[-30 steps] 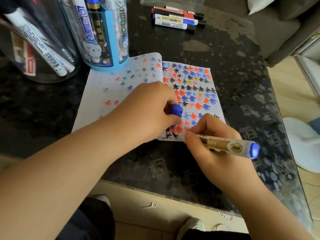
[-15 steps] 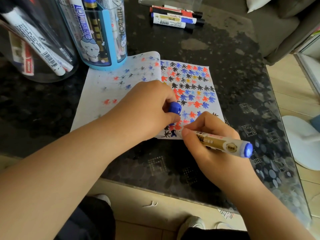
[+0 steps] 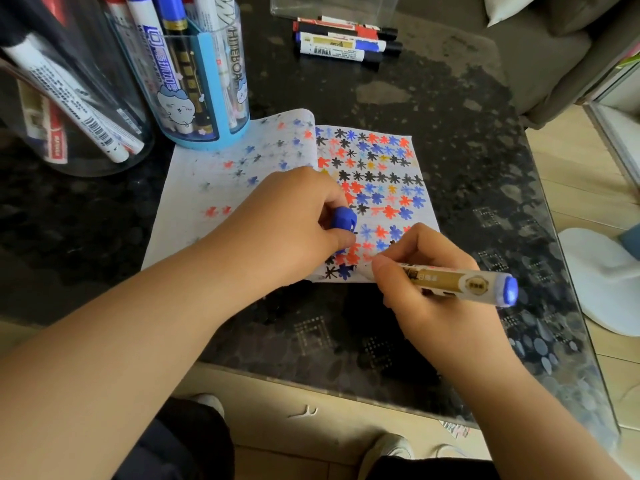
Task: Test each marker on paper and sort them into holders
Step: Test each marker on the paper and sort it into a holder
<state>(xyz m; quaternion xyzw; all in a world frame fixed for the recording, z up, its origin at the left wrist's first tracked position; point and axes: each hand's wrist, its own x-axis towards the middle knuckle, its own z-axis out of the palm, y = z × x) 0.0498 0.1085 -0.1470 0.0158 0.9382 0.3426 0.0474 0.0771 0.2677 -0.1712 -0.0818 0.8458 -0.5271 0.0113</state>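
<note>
Centre: right hand (image 3: 429,289) pinches one blue marker (image 3: 457,282), tip on the paper (image 3: 194,216); left hand (image 3: 287,220) grips one blue cap (image 3: 343,220). Upper left: two holders (image 3: 207,98), one partly reading "HITEBOAR". Top: four loose markers (image 3: 346,41).

Far-left was blocked: clear jar (image 3: 74,109) and blue holder (image 3: 204,88) stood close together, holder base on the paper's (image 3: 214,199) far edge. Loose markers (image 3: 346,41) lay far centre by a clear box (image 3: 332,6). Bare table (image 3: 467,140) right of the paper offered open passage.
</note>
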